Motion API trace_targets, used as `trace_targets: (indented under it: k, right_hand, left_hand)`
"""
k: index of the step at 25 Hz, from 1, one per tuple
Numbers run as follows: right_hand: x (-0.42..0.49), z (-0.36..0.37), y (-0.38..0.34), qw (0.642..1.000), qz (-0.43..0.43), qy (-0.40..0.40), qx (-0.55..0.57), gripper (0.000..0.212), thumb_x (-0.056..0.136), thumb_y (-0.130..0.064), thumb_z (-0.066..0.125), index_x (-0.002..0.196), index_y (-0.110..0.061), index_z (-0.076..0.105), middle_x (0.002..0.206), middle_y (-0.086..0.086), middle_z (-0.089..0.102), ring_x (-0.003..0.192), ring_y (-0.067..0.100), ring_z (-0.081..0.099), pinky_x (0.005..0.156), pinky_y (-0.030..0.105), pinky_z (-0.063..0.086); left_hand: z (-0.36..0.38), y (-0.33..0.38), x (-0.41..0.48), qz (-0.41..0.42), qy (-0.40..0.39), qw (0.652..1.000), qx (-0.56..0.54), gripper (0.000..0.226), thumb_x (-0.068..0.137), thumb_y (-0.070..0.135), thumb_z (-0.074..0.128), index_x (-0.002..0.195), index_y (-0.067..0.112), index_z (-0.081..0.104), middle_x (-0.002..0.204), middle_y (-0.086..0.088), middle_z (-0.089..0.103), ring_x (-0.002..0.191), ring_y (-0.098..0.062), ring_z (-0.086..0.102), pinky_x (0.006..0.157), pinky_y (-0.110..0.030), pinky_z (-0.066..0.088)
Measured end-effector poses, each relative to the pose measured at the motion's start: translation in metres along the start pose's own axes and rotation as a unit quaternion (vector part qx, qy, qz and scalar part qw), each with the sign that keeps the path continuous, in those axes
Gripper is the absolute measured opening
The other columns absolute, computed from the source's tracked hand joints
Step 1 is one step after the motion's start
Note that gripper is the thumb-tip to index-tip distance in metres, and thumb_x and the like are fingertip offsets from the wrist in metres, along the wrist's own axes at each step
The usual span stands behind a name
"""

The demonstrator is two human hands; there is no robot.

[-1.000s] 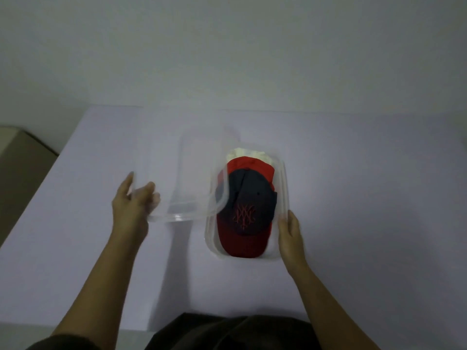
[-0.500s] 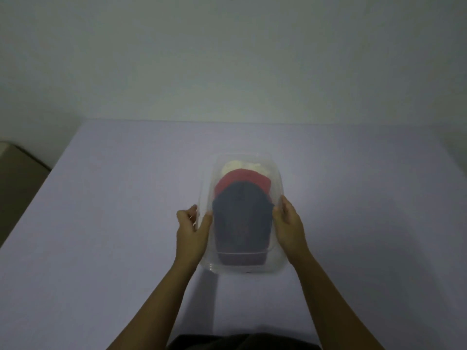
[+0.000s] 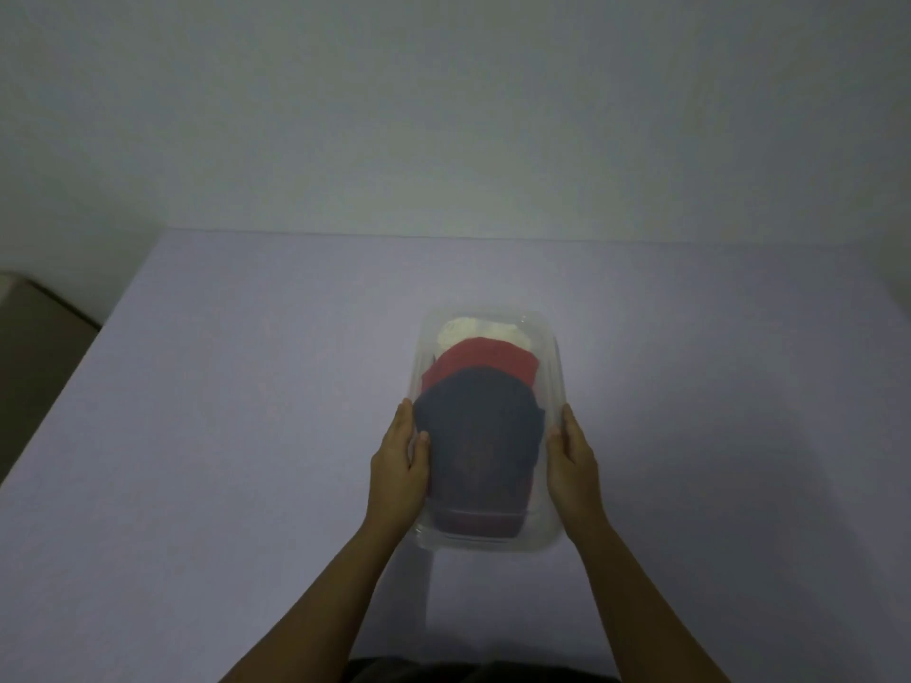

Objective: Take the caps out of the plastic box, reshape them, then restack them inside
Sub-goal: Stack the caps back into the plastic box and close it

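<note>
A clear plastic box stands on the table with its translucent lid lying on top. Through the lid I see a stack of caps: a navy cap nearest me, a red cap behind it, and a white cap at the far end. My left hand rests against the box's left side with its thumb on the lid's edge. My right hand lies flat along the right side, fingers straight.
The box sits on a pale lilac table that ends at a plain wall behind. A brown piece of furniture stands lower, off the table's left edge. A dark garment shows at the bottom edge.
One second ago my left hand held the lid off to the left, the caps uncovered. The lid now lies on the box, and both hands have settled against its sides.
</note>
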State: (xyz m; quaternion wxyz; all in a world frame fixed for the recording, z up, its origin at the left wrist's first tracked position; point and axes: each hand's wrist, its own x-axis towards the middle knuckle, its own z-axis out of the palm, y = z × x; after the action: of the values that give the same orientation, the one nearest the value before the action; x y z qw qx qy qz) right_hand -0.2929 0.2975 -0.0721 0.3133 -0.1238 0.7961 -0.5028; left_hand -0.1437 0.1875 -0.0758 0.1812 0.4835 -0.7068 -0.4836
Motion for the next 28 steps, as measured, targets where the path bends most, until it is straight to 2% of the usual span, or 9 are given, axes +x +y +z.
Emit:
trace_targets:
  k: [3, 12, 15, 17, 19, 21, 23, 25, 28]
  right_hand:
    - [0.001, 0.000, 0.002, 1.000, 0.009, -0.002, 0.006, 0.047, 0.102, -0.026, 0.030, 0.148, -0.020, 0.022, 0.153, 0.000, 0.028, 0.140, 0.021, 0.029, 0.111, 0.035, 0.027]
    - [0.005, -0.002, 0.010, 0.998, 0.027, -0.012, 0.053, 0.046, 0.101, -0.025, 0.035, 0.146, -0.021, 0.028, 0.150, -0.001, 0.035, 0.135, 0.020, 0.036, 0.112, 0.041, 0.033]
    - [0.004, -0.005, 0.009, 0.998, 0.027, -0.017, 0.056, 0.044, 0.100, -0.020, 0.035, 0.144, -0.018, 0.030, 0.145, 0.003, 0.041, 0.128, 0.021, 0.043, 0.106, 0.036, 0.038]
    - [0.005, -0.006, 0.007, 0.998, 0.027, -0.020, 0.051, 0.044, 0.100, -0.019, 0.035, 0.144, -0.017, 0.030, 0.144, 0.004, 0.042, 0.127, 0.021, 0.044, 0.105, 0.035, 0.038]
    - [0.005, -0.004, 0.008, 1.000, 0.018, -0.018, 0.017, 0.045, 0.101, -0.020, 0.033, 0.145, -0.016, 0.027, 0.148, 0.006, 0.038, 0.132, 0.021, 0.040, 0.109, 0.035, 0.034]
    - [0.002, -0.001, 0.008, 0.999, 0.003, -0.015, -0.038, 0.047, 0.101, -0.022, 0.030, 0.147, -0.016, 0.020, 0.151, 0.005, 0.031, 0.136, 0.021, 0.034, 0.109, 0.027, 0.027]
    - [0.000, 0.001, 0.006, 0.998, 0.000, -0.017, -0.063, 0.048, 0.101, -0.025, 0.030, 0.147, -0.019, 0.017, 0.145, 0.009, 0.039, 0.126, 0.023, 0.044, 0.099, 0.025, 0.032]
    - [-0.001, 0.001, 0.004, 0.997, 0.012, -0.019, -0.075, 0.048, 0.100, -0.031, 0.029, 0.146, -0.025, 0.017, 0.133, 0.013, 0.051, 0.113, 0.027, 0.054, 0.090, 0.029, 0.039]
    - [-0.001, 0.003, 0.008, 0.994, 0.010, 0.008, -0.105, 0.048, 0.099, -0.037, 0.029, 0.145, -0.029, 0.019, 0.127, 0.014, 0.057, 0.108, 0.032, 0.058, 0.091, 0.038, 0.045]
  left_hand:
    - [0.000, -0.007, 0.003, -0.002, 0.002, 1.000, -0.011, 0.050, 0.099, 0.027, 0.038, 0.146, 0.017, 0.025, 0.152, -0.002, 0.031, 0.139, -0.022, 0.032, 0.110, -0.034, 0.028]
    - [0.000, -0.016, 0.004, -0.010, 0.017, 0.999, -0.041, 0.050, 0.095, 0.029, 0.047, 0.142, 0.022, 0.034, 0.147, -0.002, 0.041, 0.132, -0.024, 0.042, 0.105, -0.042, 0.038]
    - [0.000, -0.017, 0.005, -0.027, 0.021, 0.997, -0.069, 0.054, 0.087, 0.039, 0.051, 0.137, 0.025, 0.038, 0.140, 0.000, 0.046, 0.124, -0.024, 0.050, 0.099, -0.044, 0.046]
    - [0.001, -0.017, 0.006, -0.026, 0.022, 0.997, -0.067, 0.049, 0.090, 0.033, 0.054, 0.137, 0.026, 0.038, 0.139, 0.000, 0.047, 0.123, -0.024, 0.050, 0.099, -0.045, 0.047]
    - [0.002, -0.018, 0.006, -0.016, 0.023, 0.999, -0.043, 0.048, 0.092, 0.035, 0.050, 0.137, 0.026, 0.037, 0.139, 0.000, 0.046, 0.124, -0.025, 0.049, 0.100, -0.043, 0.045]
    - [0.004, -0.017, 0.004, 0.010, 0.021, 1.000, 0.016, 0.056, 0.089, 0.042, 0.038, 0.141, 0.022, 0.033, 0.143, -0.004, 0.043, 0.127, -0.024, 0.047, 0.101, -0.035, 0.040]
    - [0.006, -0.013, 0.002, 0.023, 0.021, 0.996, 0.080, 0.062, 0.087, 0.043, 0.028, 0.145, 0.020, 0.028, 0.147, -0.006, 0.038, 0.128, -0.025, 0.045, 0.099, -0.031, 0.037]
    - [0.007, -0.012, 0.003, 0.025, 0.026, 0.993, 0.114, 0.062, 0.088, 0.042, 0.025, 0.145, 0.020, 0.026, 0.148, -0.005, 0.036, 0.128, -0.026, 0.046, 0.100, -0.034, 0.040]
    - [0.008, -0.015, 0.003, 0.025, 0.041, 0.989, 0.139, 0.058, 0.090, 0.040, 0.028, 0.145, 0.019, 0.028, 0.148, -0.005, 0.037, 0.124, -0.027, 0.050, 0.097, -0.037, 0.044]
